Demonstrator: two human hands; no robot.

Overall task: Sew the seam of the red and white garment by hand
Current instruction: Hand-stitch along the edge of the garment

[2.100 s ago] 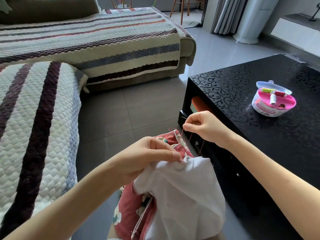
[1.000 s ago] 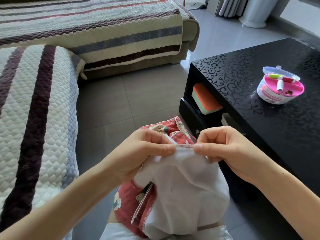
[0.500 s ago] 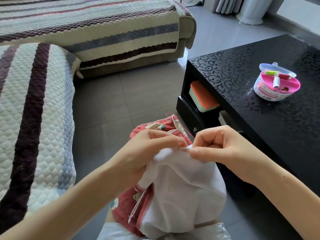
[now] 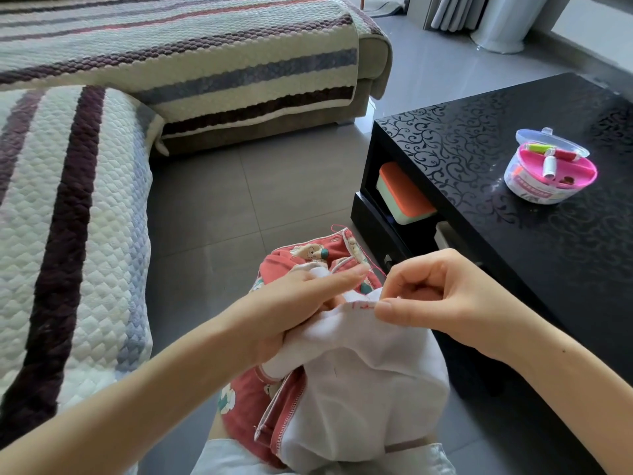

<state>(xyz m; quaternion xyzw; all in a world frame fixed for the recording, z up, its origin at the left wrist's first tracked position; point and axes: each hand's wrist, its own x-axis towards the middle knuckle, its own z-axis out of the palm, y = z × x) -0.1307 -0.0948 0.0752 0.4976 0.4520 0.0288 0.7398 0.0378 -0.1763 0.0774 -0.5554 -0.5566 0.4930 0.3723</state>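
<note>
Grey tiled floor [image 4: 212,186] fills the middle ground, bordered at upper left by a sofa [image 4: 171,63] under a quilted striped cover. At right stands a black bench [image 4: 513,241] with a scroll pattern on its top. A round sewing kit [image 4: 534,192] with a pink tray of thread spools sits on it, well apart from the hands. An orange-lidded box [image 4: 404,193] lies in the open shelf below the bench top.

The garment [image 4: 359,389] rests bunched on the person's lap at bottom centre. Its white lining faces up and its red printed side shows at the left and far edges.

The left hand [image 4: 291,303] grips the bunched white cloth, with the index finger lying straight across the fabric and the remaining fingers curled round it. The right hand [image 4: 442,299] has its fingers curled. Its thumb and forefinger are closed in a pinch on the raised seam edge [image 4: 359,305], just beside the left hand.

A red thread [image 4: 371,265] runs from the far edge of the garment toward the right hand. Whether the pinch also holds a needle cannot be told.
</note>
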